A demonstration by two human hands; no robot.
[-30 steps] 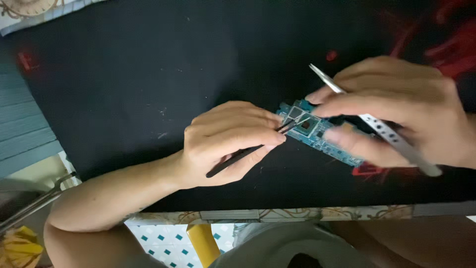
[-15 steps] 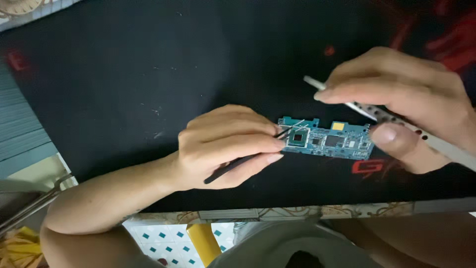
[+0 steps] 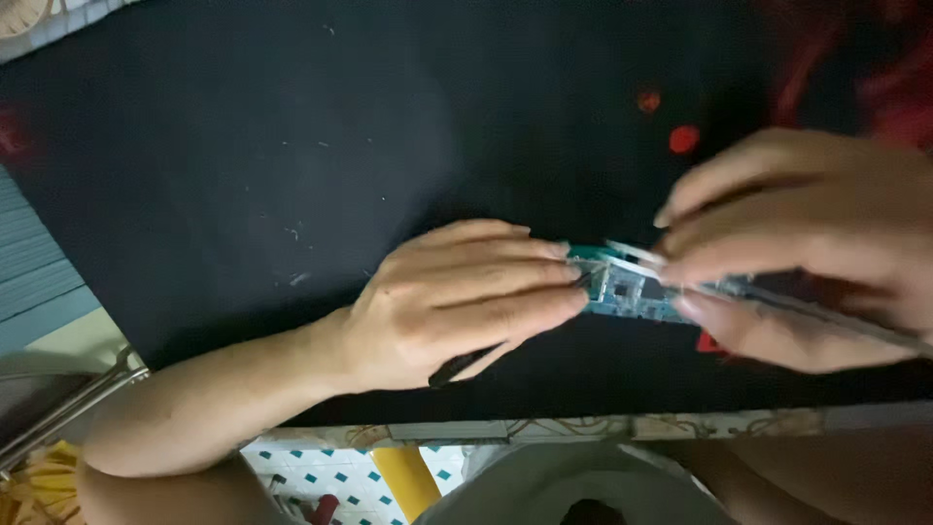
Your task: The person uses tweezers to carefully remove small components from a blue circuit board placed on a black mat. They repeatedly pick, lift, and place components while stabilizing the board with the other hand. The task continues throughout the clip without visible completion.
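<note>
Nearest the viewer, below the table edge, a patterned trim strip and a tiled floor with teal diamonds show, with a yellow post rising from it. No container is in view.

On the black work mat, the left hand lies with fingers together, pinched on a slim black pointed tool whose handle end juts out beneath the palm; its tip meets the left end of the small teal-green printed circuit board. The board sits at the near middle of the mat, between the two hands.

The right hand closes from the other side, fingers drawn together on a long silvery metal tool and resting over the board's right part; motion blur hides the exact grip.

Judged from its look, the board is light, thin, stiff and fragile, with tiny surface parts; it is best taken by its bare edges.

Farther off, pale specks and red markings dot the mat.
</note>
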